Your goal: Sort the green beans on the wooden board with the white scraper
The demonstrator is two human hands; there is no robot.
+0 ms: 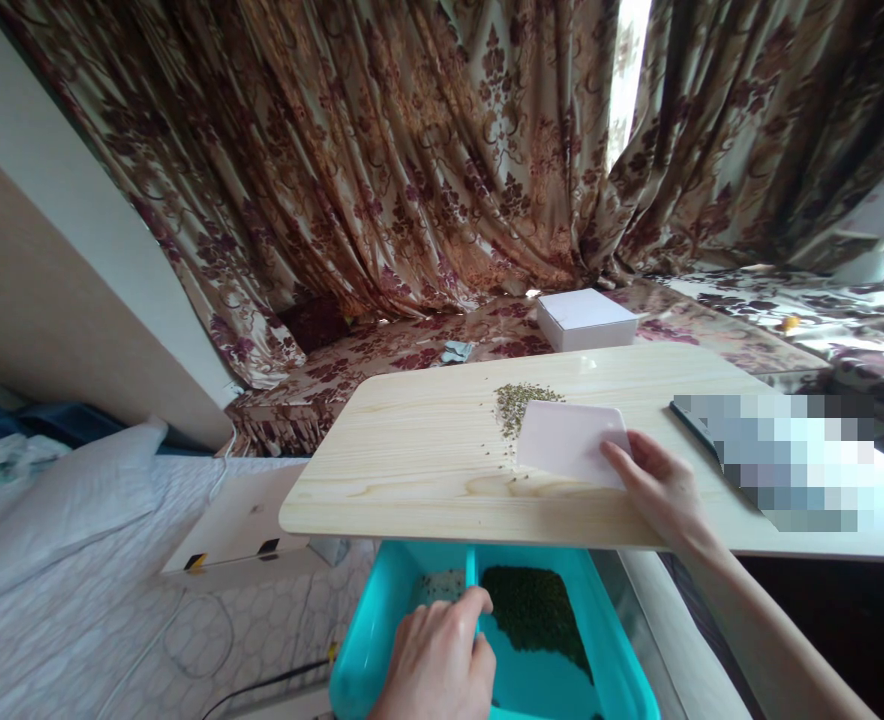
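Note:
My right hand (659, 485) pinches a thin white plastic scraper (562, 440) by its right end, thumb on top. The scraper's left edge is beside a loose pile of small green-brown grains (523, 402) on the pale wooden tabletop (404, 440). Some grains lie scattered around the pile. Below the table's near edge, my left hand (442, 655) is closed on the divider of a turquoise bin (359, 650); its fingertips are partly hidden. The bin's right compartment holds a dark green heap of grains (536, 610). A few grains lie in the left compartment.
A device with a blurred-out screen (787, 460) lies on the table's right side. Behind the table are a white box (588, 318) and a small pale cloth (457, 351). A bed (74, 570) with a flat case (243, 520) and cables is at left.

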